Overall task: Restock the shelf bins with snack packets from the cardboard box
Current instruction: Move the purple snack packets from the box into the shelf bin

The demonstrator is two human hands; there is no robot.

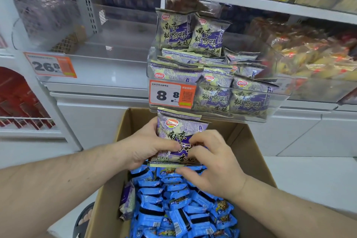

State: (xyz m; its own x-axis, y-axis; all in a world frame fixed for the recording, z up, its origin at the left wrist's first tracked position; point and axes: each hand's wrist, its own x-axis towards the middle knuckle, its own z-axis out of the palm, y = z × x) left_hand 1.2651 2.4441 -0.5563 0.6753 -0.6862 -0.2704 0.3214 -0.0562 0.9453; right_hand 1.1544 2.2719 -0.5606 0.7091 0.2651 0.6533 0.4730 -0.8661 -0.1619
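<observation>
A: Why both hands?
B: My left hand (146, 147) and right hand (210, 162) pinch purple packets (179, 137) upright over the cardboard box (253, 147), so they slot into the bin (278, 100) at 12 o'clock.

Bare forearms, no sleeves — dark sandal (83, 222)

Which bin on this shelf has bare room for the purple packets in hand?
The clear bin behind the 26.8 price tag is nearly bare. The clear bin with the 8.8 tag is heaped with purple snack packets. Both hands, left and right, hold a purple packet above the cardboard box.
</observation>
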